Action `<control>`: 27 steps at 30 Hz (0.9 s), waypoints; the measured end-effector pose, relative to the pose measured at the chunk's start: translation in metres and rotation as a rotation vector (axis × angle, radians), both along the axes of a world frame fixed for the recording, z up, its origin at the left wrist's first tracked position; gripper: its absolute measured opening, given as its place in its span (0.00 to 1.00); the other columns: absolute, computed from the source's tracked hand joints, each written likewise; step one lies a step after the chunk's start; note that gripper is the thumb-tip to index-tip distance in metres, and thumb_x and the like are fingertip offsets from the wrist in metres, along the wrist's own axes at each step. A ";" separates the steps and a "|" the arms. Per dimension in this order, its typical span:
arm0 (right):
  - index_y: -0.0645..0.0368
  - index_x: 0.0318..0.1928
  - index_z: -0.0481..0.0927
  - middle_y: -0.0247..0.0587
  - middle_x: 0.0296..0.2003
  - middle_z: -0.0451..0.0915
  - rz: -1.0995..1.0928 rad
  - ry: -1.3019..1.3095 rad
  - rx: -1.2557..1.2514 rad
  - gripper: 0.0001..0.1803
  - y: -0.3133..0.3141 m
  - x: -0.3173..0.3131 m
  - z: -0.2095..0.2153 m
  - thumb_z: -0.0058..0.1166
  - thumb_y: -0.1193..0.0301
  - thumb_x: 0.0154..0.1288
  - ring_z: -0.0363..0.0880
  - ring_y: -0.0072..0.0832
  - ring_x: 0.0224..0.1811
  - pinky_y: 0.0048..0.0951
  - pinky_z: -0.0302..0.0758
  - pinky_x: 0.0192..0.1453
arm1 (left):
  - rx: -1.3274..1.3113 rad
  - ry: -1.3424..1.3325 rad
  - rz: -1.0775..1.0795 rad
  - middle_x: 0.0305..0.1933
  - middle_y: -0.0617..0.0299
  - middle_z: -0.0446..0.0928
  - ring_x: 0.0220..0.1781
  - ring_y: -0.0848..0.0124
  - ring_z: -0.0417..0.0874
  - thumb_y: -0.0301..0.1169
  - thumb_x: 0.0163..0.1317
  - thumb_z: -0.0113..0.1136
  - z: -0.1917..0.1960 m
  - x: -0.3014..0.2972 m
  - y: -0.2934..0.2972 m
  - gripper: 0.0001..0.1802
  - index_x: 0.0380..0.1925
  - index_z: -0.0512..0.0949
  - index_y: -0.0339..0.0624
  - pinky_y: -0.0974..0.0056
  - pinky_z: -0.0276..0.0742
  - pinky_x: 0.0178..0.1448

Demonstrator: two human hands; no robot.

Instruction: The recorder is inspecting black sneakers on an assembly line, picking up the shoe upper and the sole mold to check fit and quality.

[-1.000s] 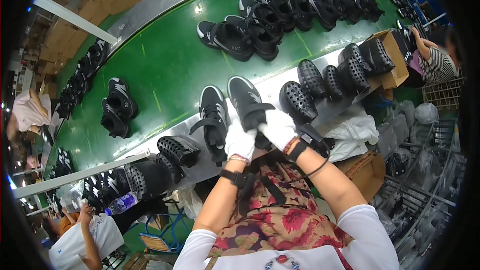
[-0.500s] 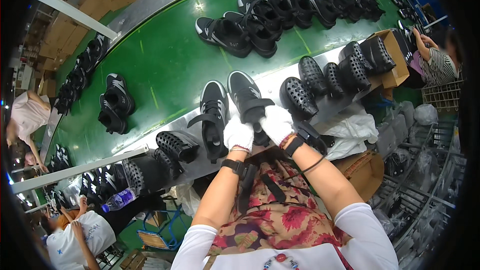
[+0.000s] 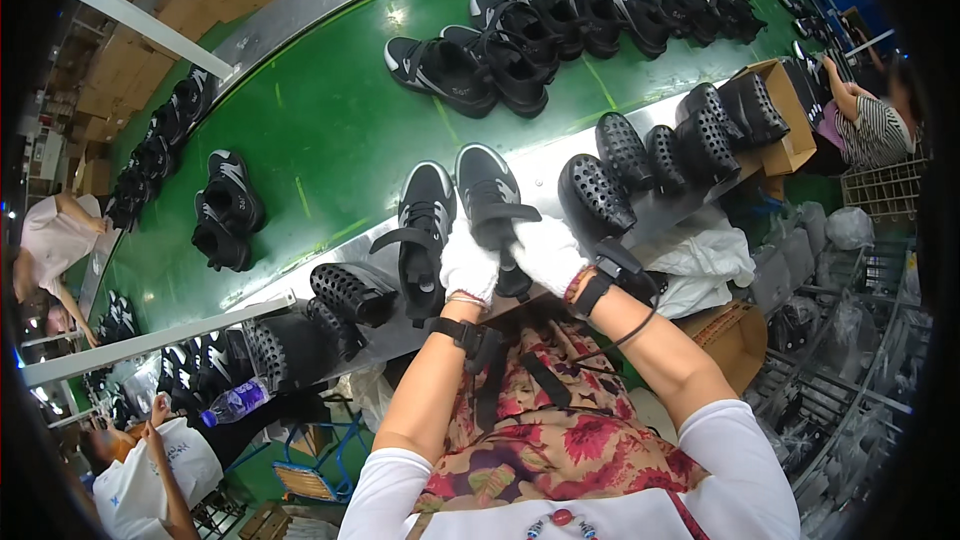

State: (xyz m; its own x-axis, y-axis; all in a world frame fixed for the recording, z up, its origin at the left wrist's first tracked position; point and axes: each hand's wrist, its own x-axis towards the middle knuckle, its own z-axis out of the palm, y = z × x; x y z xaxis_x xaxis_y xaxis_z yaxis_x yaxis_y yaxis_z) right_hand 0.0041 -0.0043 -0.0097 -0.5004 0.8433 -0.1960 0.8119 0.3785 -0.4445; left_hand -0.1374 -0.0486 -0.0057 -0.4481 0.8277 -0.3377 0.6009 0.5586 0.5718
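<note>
In front of me a black and grey sneaker (image 3: 486, 175) stands toe-away on the metal ledge, a wide strap (image 3: 503, 217) across its upper. White-gloved, my left hand (image 3: 468, 268) is closed on the left side of its opening. My right hand (image 3: 550, 256), gloved too, grips the opening's right edge by the strap; its fingertips are partly hidden inside. Just left of my left hand stands the matching sneaker (image 3: 425, 205), untouched, its strap sticking out to the left. Black perforated shoe lasts (image 3: 597, 196) sit to the right, with similar lasts (image 3: 352, 292) to the left.
Beyond the ledge runs a green conveyor belt (image 3: 330, 100) carrying rows of black sneakers (image 3: 440, 73). A metal bar (image 3: 160, 340) crosses at left, near a bottle (image 3: 235, 401). A cardboard box (image 3: 783, 120) and wire racks (image 3: 850, 380) are at right. Other people sit on both sides.
My right hand has moved slightly left, farther into the sneaker's opening, and my left hand has shifted slightly left and down. Sneakers on the belt have drifted a little to the left.
</note>
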 end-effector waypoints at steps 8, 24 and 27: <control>0.55 0.51 0.79 0.53 0.40 0.83 -0.250 0.115 -0.090 0.21 -0.001 -0.002 0.022 0.58 0.58 0.61 0.84 0.50 0.43 0.46 0.80 0.50 | 0.004 -0.024 0.073 0.42 0.41 0.83 0.48 0.41 0.83 0.49 0.60 0.63 -0.012 0.001 -0.005 0.24 0.47 0.75 0.43 0.47 0.79 0.50; 0.59 0.44 0.81 0.47 0.39 0.82 -0.480 0.627 0.094 0.13 -0.034 0.037 0.009 0.64 0.66 0.62 0.82 0.40 0.40 0.39 0.79 0.46 | 0.608 0.161 -0.119 0.51 0.45 0.76 0.56 0.47 0.76 0.27 0.53 0.66 -0.013 -0.001 -0.026 0.27 0.56 0.74 0.35 0.50 0.73 0.62; 0.60 0.51 0.79 0.39 0.35 0.83 -0.764 0.857 -0.230 0.13 -0.014 0.032 0.001 0.59 0.68 0.70 0.80 0.22 0.33 0.24 0.76 0.36 | 0.664 0.281 -0.261 0.47 0.48 0.76 0.52 0.48 0.78 0.23 0.46 0.65 -0.006 -0.002 -0.024 0.25 0.50 0.78 0.40 0.50 0.76 0.57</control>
State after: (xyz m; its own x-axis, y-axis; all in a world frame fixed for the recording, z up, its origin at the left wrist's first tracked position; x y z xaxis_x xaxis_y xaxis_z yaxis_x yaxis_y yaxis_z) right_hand 0.0357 -0.0187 -0.0082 0.0787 0.9705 -0.2279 0.1948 -0.2392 -0.9512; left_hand -0.1397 -0.0729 -0.0115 -0.2062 0.9077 0.3654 0.8382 -0.0288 0.5446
